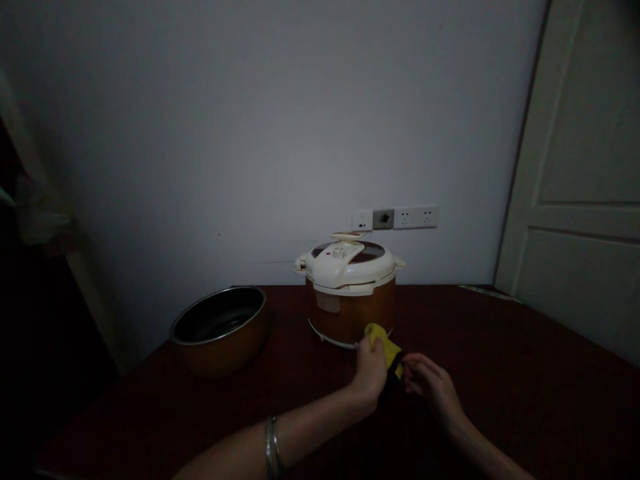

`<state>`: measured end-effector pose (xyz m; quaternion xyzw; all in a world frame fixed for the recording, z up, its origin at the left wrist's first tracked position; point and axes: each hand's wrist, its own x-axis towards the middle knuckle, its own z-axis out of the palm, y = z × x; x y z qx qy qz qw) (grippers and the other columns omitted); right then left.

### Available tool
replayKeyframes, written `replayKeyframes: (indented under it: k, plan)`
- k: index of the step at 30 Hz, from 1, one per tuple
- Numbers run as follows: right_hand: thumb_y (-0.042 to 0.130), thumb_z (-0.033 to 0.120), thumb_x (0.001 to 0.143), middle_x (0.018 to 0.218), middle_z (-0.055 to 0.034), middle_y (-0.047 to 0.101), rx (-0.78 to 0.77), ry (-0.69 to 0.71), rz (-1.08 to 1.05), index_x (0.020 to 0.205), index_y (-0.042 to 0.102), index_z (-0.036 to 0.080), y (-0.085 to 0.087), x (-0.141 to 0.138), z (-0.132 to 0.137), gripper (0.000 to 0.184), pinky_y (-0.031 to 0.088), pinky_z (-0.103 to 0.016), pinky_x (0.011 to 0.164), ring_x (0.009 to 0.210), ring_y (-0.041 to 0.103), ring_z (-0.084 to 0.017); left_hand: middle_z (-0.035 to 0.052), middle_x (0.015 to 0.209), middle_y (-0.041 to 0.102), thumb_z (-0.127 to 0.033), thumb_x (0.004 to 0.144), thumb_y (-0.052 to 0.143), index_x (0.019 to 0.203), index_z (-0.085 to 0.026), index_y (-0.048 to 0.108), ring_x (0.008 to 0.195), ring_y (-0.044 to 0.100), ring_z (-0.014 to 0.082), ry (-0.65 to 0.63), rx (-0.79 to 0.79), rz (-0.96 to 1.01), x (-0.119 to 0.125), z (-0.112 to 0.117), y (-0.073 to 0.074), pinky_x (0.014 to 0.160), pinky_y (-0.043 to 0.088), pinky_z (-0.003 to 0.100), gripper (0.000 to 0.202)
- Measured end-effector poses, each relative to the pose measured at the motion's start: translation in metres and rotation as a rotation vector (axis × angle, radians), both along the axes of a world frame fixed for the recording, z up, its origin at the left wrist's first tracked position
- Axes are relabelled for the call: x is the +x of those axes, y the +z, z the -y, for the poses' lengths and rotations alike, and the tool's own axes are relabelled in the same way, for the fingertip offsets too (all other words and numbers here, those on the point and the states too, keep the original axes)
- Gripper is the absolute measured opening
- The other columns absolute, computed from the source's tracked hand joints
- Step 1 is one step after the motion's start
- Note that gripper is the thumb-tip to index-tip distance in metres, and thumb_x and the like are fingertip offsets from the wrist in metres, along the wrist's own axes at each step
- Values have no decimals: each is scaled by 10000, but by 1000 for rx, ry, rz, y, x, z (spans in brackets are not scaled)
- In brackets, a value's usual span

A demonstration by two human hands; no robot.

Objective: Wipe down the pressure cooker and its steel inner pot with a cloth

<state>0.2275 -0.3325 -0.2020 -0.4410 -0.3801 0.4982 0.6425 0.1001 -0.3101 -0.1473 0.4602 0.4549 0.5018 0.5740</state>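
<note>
In the head view, a yellow cloth [387,347] with a black edge is bunched up in front of the cooker. My left hand [371,369] is closed around its upper part. At its lower right, the fingers of my right hand [433,385] pinch the black edge. Just behind my hands stands an electric pressure cooker [353,303], orange-brown with a white lid that is on. A pale ring shows around its base. What the cloth exactly is, I cannot tell in this dim light.
A wide round pot [225,350], orange-brown outside and dark inside, stands to the left on the dark red table [300,400]. Wall sockets [416,217] sit behind the cooker. A pale door [580,267] is at the right.
</note>
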Motion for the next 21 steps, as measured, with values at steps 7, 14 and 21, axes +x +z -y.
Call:
replayKeyframes:
  k: [7,14,21]
  plan:
    - [714,446,622,1043,-41,633,-22,-93,-188,1103,554,300,36,31,13,527,499,-342,721,915,608,-228,112,1049,645,-298,818,465,1058,-115,593,924,592,186,-323,271,-77,8,26,40,795,454,266,328]
    - [759,382,571,1022,-91,674,30,322,-138,1015,653,238,62,22,26,479,455,-422,850,938,627,-288,101,984,690,-203,802,463,1039,-134,647,852,630,187,-422,908,-569,-26,26,73,811,472,289,308]
    - [807,366,505,885,-74,689,74,425,-87,917,664,208,111,16,20,464,473,-382,821,848,649,-252,114,807,637,-281,813,483,996,-112,632,750,596,206,-217,1529,-979,-42,10,122,617,491,307,290]
